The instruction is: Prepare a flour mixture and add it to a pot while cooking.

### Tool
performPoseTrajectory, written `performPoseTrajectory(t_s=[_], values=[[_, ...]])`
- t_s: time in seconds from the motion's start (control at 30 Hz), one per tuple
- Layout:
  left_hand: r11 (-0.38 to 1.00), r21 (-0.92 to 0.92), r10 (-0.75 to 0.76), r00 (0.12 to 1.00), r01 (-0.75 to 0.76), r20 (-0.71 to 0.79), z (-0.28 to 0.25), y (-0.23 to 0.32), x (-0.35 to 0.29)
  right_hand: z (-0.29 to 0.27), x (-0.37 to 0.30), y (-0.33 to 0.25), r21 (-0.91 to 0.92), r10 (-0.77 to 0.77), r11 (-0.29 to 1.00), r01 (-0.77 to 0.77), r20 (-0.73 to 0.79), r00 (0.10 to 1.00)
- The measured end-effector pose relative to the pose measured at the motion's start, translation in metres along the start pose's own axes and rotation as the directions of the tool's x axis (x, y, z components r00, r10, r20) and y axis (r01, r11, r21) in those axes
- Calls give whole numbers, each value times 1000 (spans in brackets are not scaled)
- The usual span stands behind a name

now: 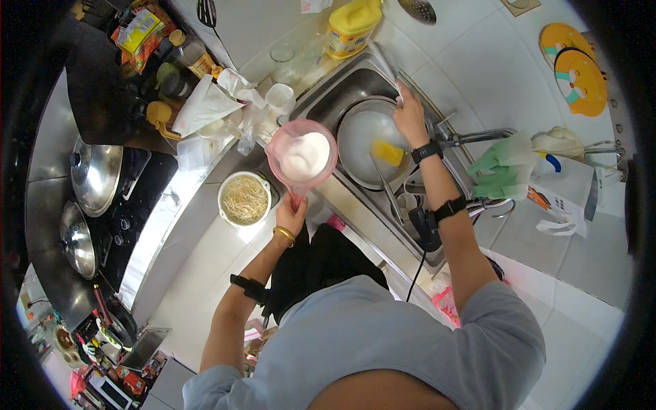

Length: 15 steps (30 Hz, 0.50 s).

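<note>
My left hand (292, 215) is closed around the handle of a pink translucent scoop (275, 151). White powder (307, 154) lies in the scoop, held level near the front edge of the sink. My right hand (410, 117) reaches over the sink's far side, its fingers closed on a thin, pale, blurred thing (399, 90) that I cannot make out. Below that hand, in the sink (321, 106), sits a round metal basin (348, 179) of cloudy water. A yellow sponge-like piece (388, 153) shows blurred in it, beside a long metal utensil (386, 188).
A white bowl of bean sprouts (244, 199) stands left of my left hand. The faucet (478, 137) juts in beside my right forearm. Green rubber gloves (502, 171) lie at the right, a yellow jug (352, 29) stands behind the sink, and a stove (147, 195) is far left.
</note>
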<state>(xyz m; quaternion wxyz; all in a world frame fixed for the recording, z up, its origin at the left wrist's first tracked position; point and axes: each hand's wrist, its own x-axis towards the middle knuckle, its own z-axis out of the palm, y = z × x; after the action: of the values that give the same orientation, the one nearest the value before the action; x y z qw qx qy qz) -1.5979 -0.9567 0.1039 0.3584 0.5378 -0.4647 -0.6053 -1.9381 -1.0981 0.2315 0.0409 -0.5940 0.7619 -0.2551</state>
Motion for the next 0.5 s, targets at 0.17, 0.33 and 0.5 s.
performPoseTrajectory(t_s=[0.17,0.33,0.5], values=[[990,140,-27,1000,28,-7,-6,29,-8,31,-5,27,-119,30,993,-17,107,994],[961,258,-95,995,98,-21,-13,31,-10,65,-22,50,-228,39,973,-21,76,996],[995,99,-18,998,23,-52,-12,16,-11,64,-28,49,-168,124,980,-106,101,987]])
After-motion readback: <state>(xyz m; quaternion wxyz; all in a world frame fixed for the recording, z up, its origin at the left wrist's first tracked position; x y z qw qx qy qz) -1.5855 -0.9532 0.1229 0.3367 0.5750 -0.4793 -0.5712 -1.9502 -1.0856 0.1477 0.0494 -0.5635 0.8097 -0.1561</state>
